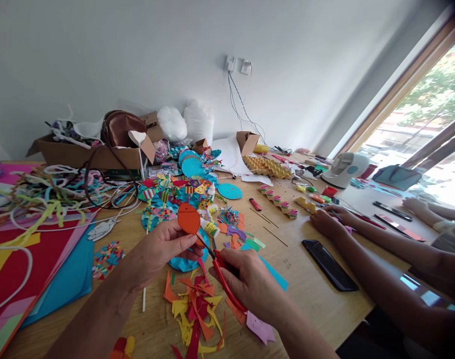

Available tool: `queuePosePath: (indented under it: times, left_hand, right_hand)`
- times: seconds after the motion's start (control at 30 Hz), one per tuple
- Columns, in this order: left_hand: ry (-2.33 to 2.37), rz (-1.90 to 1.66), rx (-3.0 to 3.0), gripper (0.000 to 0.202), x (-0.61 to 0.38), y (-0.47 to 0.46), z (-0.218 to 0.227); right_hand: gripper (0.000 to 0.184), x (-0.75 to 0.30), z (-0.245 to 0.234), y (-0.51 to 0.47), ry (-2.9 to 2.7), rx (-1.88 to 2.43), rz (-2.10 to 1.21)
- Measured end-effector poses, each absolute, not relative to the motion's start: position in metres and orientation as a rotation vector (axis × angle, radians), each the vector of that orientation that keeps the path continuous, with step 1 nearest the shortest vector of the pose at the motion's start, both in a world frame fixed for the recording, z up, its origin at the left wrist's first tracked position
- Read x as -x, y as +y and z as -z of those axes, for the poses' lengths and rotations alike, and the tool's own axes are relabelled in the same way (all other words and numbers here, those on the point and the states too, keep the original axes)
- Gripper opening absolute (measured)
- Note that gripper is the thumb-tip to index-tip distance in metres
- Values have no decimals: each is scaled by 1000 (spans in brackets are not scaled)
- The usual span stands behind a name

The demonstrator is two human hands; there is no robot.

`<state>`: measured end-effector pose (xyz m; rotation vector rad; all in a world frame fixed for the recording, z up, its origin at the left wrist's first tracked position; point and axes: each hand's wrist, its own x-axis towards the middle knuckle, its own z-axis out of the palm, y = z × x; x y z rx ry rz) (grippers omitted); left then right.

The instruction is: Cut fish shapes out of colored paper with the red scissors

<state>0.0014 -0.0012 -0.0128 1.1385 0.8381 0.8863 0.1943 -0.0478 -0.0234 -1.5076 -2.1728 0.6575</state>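
Between the thumb and fingers of my left hand is an orange paper cutout, rounded, with a drawn line near its top. My right hand is wrapped round red-handled scissors. The scissor blades meet the lower edge of the orange paper, close to my left fingertips; how far they are apart I cannot tell. Below both hands lies a heap of red, orange and yellow paper scraps. Behind the cutout are blue paper discs and several patterned paper fish.
On the left lie coloured paper sheets, tangled yarn and a cardboard box. A black phone rests on the right, near another person's arms. Farther back stand egg-carton pieces and a white sewing machine.
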Motion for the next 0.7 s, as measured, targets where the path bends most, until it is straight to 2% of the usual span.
queuePosePath:
  times: [0.47, 0.6, 0.7]
  left_hand:
    - [780, -924, -1185, 22, 4, 1, 18]
    - [789, -979, -1139, 17, 2, 2, 18]
    - [812, -1039, -1127, 14, 2, 3, 18]
  right_hand:
    - [32, -193, 23, -48, -2163, 1538, -594]
    - [31, -195, 27, -46, -2129, 1451, -661]
    - [34, -195, 32, -46, -2000, 1376, -868]
